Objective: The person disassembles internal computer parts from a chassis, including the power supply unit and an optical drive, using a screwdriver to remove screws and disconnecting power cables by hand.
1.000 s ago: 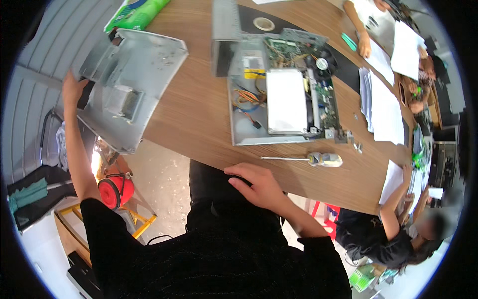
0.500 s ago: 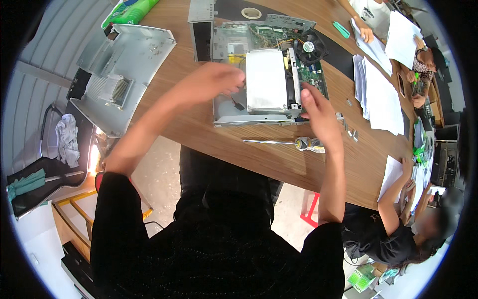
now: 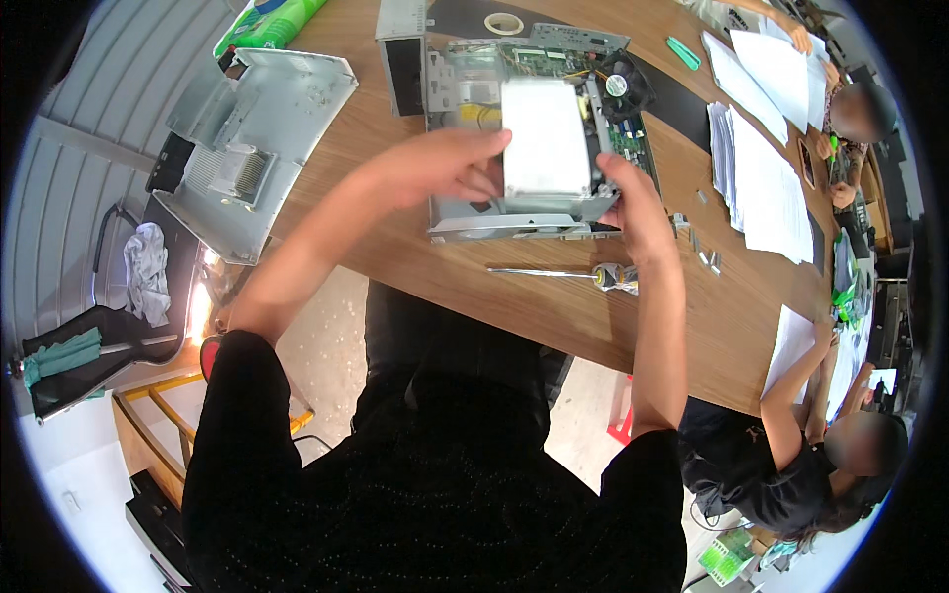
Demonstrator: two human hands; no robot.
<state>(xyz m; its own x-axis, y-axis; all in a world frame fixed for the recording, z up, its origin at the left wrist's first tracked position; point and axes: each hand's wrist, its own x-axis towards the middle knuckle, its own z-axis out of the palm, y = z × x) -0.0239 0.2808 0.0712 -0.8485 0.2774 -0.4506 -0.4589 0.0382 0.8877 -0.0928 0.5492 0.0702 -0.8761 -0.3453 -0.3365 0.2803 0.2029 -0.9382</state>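
Note:
A flat, silver-white metal box (image 3: 546, 138), perhaps a drive unit, is raised and tilted above an opened computer case (image 3: 509, 225). My left hand (image 3: 450, 166) grips its left side, fingers partly hidden beneath. On the other side, my right hand (image 3: 636, 206) holds the box's lower right edge, thumb on top. Behind it a black fan (image 3: 623, 85) and a green circuit board (image 3: 630, 141) show inside the case. A screwdriver (image 3: 605, 277) with a clear and yellow handle lies on the table in front of the case.
A detached metal cover (image 3: 297, 119) rests at the left, with a finned heat sink (image 3: 240, 171) on it. Paper stacks (image 3: 756, 183), a green cutter (image 3: 682, 53) and small metal pieces (image 3: 704, 252) lie to the right. Other people sit along the right side, one in a black shirt (image 3: 736, 445).
The metal box has come up from the case, tilting, and shifted slightly right. My left hand has closed on its left side; my right hand now holds its lower right edge.

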